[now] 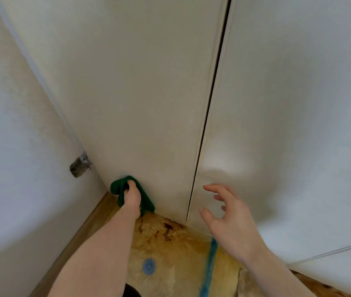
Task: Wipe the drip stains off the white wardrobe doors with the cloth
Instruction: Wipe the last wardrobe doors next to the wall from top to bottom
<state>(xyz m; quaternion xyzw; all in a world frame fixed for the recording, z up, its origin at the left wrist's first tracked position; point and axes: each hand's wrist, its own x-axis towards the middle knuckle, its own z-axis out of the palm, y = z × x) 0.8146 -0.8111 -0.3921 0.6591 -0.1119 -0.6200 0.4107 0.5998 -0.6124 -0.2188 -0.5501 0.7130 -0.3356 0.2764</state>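
Two tall white wardrobe doors fill the view, the left door (131, 93) and the right door (288, 125), split by a dark vertical gap (204, 125). My left hand (132, 197) presses a green cloth (120, 187) flat against the bottom left corner of the left door, just above the floor. My right hand (229, 217) hovers with fingers spread in front of the lower part of the right door, holding nothing. No drip stains stand out on the doors in this blurred frame.
A white textured wall (14, 146) stands at the left with a small metal fitting (80, 167) beside the door edge. Below lie a wooden skirting strip (80, 236) and an OSB floor (170, 254) with brown stains, a blue stripe (210, 264) and a blue dot.
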